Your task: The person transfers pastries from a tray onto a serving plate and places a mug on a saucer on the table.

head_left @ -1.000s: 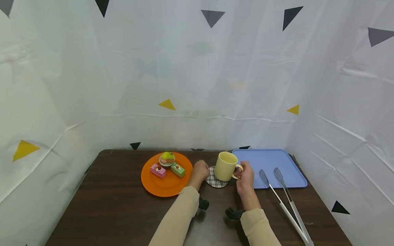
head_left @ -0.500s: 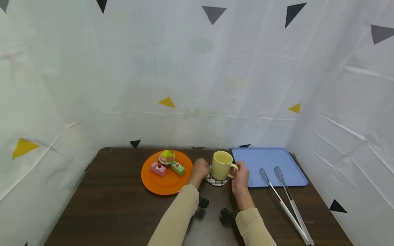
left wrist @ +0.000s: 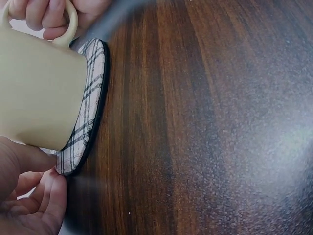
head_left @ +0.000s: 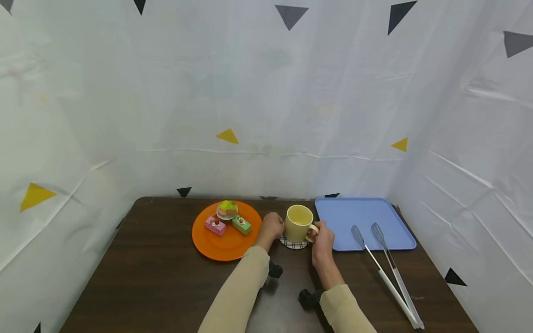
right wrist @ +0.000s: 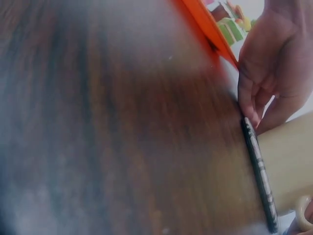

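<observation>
A pale yellow mug (head_left: pixel 297 227) stands upright on a round plaid coaster (head_left: pixel 294 245) with a dark edge. My right hand (head_left: pixel 324 243) grips the mug's handle from the right, its fingers curled through the loop in the left wrist view. On the other side, my left hand (head_left: pixel 271 227) pinches the coaster's rim between thumb and finger (left wrist: pixel 30 159), close against the mug's wall. In the right wrist view the coaster (right wrist: pixel 260 176) lies flat under the mug (right wrist: pixel 288 161). Much of the coaster's top is hidden beneath the mug.
Left of my left hand is an orange plate (head_left: pixel 216 252) bearing a pink cake slice (head_left: pixel 215 226), a green cake slice (head_left: pixel 241 225) and a small cup of food (head_left: pixel 227 210). A blue tray (head_left: pixel 354 210) sits at back right, with metal tongs (head_left: pixel 389 277) lying partly over it.
My right hand has moved the mug leftward and set it onto the coaster's middle, nearer my left hand. The left hand has kept its place at the coaster's rim.
</observation>
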### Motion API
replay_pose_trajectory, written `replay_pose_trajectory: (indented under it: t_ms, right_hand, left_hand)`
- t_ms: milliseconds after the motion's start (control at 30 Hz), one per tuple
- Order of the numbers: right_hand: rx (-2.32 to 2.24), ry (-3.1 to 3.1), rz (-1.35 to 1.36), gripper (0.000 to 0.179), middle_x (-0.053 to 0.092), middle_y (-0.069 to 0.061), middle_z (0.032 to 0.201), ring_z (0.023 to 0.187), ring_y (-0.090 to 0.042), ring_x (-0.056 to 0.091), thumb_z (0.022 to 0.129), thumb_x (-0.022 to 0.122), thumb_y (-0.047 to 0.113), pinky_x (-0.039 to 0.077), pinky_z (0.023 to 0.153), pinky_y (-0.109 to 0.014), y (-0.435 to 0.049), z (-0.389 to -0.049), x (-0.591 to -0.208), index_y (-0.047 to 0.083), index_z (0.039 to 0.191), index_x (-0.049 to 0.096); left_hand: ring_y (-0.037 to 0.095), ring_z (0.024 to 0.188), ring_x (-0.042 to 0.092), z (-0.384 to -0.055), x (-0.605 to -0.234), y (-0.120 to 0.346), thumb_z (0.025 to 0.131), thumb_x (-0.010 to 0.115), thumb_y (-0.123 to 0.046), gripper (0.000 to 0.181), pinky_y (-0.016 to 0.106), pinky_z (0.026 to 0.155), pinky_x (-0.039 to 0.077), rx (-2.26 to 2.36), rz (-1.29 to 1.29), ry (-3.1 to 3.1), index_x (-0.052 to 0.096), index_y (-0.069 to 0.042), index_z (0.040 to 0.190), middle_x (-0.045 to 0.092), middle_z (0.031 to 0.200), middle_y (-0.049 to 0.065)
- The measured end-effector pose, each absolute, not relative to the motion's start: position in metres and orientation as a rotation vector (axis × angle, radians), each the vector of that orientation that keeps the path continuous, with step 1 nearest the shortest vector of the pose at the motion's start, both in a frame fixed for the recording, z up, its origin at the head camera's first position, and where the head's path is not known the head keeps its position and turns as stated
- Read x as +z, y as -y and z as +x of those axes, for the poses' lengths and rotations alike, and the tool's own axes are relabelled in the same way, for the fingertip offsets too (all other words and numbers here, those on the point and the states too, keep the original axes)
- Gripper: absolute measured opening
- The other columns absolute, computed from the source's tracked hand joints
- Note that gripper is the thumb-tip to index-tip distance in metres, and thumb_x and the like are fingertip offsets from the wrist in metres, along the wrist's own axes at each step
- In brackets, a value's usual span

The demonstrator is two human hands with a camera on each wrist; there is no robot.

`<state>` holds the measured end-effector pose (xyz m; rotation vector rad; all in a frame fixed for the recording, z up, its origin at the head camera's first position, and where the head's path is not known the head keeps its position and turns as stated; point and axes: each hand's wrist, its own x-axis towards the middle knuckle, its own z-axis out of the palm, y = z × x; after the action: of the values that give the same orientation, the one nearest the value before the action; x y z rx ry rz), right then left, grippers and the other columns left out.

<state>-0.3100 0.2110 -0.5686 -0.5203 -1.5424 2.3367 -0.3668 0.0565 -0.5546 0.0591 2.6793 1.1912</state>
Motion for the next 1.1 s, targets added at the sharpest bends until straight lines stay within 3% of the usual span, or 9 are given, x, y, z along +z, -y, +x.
replay_pose_trajectory:
  t_ms: [167, 267, 367, 467, 567, 700, 867, 1000, 1100]
  right_hand:
    - [2.312, 1.614, -0.517, 0.042, 0.046, 0.008, 0.056, 0.058, -0.009, 0.042, 0.101, 0.052, 0.011, 0.045, 0.065, -0.024, -0.209, -0.310, -0.569, 0.014, 0.059, 0.052]
    - [2.293, 1.664, -0.528, 0.044, 0.047, 0.007, 0.055, 0.059, -0.010, 0.045, 0.101, 0.053, 0.012, 0.047, 0.067, -0.024, -0.209, -0.309, -0.569, 0.013, 0.057, 0.054]
    - [2.268, 1.720, -0.530, 0.046, 0.047, 0.006, 0.055, 0.059, -0.010, 0.046, 0.102, 0.053, 0.014, 0.046, 0.065, -0.024, -0.210, -0.308, -0.569, 0.013, 0.056, 0.055]
    - [2.230, 1.777, -0.535, 0.042, 0.050, 0.006, 0.057, 0.062, -0.011, 0.049, 0.102, 0.055, 0.016, 0.045, 0.065, -0.024, -0.211, -0.310, -0.568, 0.013, 0.059, 0.057]
    - [2.155, 1.848, -0.559, 0.035, 0.055, 0.005, 0.068, 0.074, -0.015, 0.052, 0.102, 0.058, 0.020, 0.046, 0.070, -0.025, -0.214, -0.312, -0.566, 0.013, 0.068, 0.060]
    - [1.969, 1.980, -0.541, 0.026, 0.061, -0.007, 0.090, 0.095, -0.024, 0.054, 0.105, 0.056, 0.023, 0.047, 0.080, -0.028, -0.220, -0.313, -0.562, 0.006, 0.086, 0.063]
    - [1.576, 2.137, -0.396, 0.027, 0.067, -0.021, 0.116, 0.111, -0.030, 0.059, 0.109, 0.054, 0.021, 0.047, 0.093, -0.034, -0.232, -0.315, -0.550, -0.003, 0.112, 0.067]
    - [1.372, 2.205, -0.263, 0.026, 0.067, -0.025, 0.122, 0.118, -0.036, 0.060, 0.109, 0.056, 0.018, 0.048, 0.101, -0.045, -0.245, -0.318, -0.532, -0.004, 0.118, 0.068]
    - [1.280, 2.260, -0.176, 0.025, 0.067, -0.026, 0.126, 0.124, -0.040, 0.057, 0.107, 0.058, 0.015, 0.045, 0.107, -0.052, -0.256, -0.321, -0.519, -0.003, 0.119, 0.069]
  left_hand:
    - [0.015, 0.054, 0.018, -0.368, -0.557, -0.053, 0.095, 0.059, 0.004, 0.055, 0.028, 0.048, 0.021, 1.187, 0.046, -2.685, 0.031, -0.016, 0.052, 0.020, 0.057, -0.003]
    - [0.018, 0.060, 0.035, -0.366, -0.558, -0.052, 0.094, 0.062, 0.003, 0.043, 0.029, 0.052, 0.034, 1.151, 0.045, -2.728, 0.045, -0.011, 0.057, 0.038, 0.064, 0.001]
    - [0.022, 0.080, 0.053, -0.361, -0.555, -0.053, 0.093, 0.064, 0.002, 0.022, 0.034, 0.068, 0.050, 1.120, 0.051, -2.779, 0.063, -0.005, 0.073, 0.059, 0.084, 0.009]
    - [0.027, 0.101, 0.062, -0.356, -0.552, -0.054, 0.095, 0.067, 0.001, 0.006, 0.040, 0.090, 0.057, 1.099, 0.044, -2.810, 0.073, -0.001, 0.092, 0.068, 0.104, 0.014]
    - [0.033, 0.118, 0.064, -0.356, -0.553, -0.054, 0.096, 0.069, -0.002, 0.019, 0.047, 0.107, 0.055, 1.079, 0.050, -2.808, 0.073, 0.001, 0.115, 0.067, 0.121, 0.017]
    - [0.039, 0.131, 0.059, -0.357, -0.551, -0.056, 0.101, 0.065, -0.008, 0.038, 0.052, 0.116, 0.051, 1.081, 0.136, -2.736, 0.062, 0.002, 0.138, 0.062, 0.137, 0.022]
    - [0.036, 0.133, 0.060, -0.359, -0.528, -0.049, 0.106, 0.050, -0.010, 0.044, 0.050, 0.111, 0.053, 1.162, 0.266, -2.671, 0.054, 0.002, 0.148, 0.061, 0.147, 0.023]
    - [0.031, 0.104, 0.064, -0.361, -0.502, -0.032, 0.109, 0.044, -0.015, 0.044, 0.044, 0.086, 0.054, 1.201, 0.292, -2.648, 0.054, -0.005, 0.151, 0.061, 0.150, 0.018]
    - [0.029, 0.099, 0.064, -0.364, -0.487, -0.015, 0.112, 0.043, -0.021, 0.043, 0.043, 0.085, 0.055, 1.209, 0.303, -2.661, 0.057, -0.007, 0.151, 0.062, 0.150, 0.015]
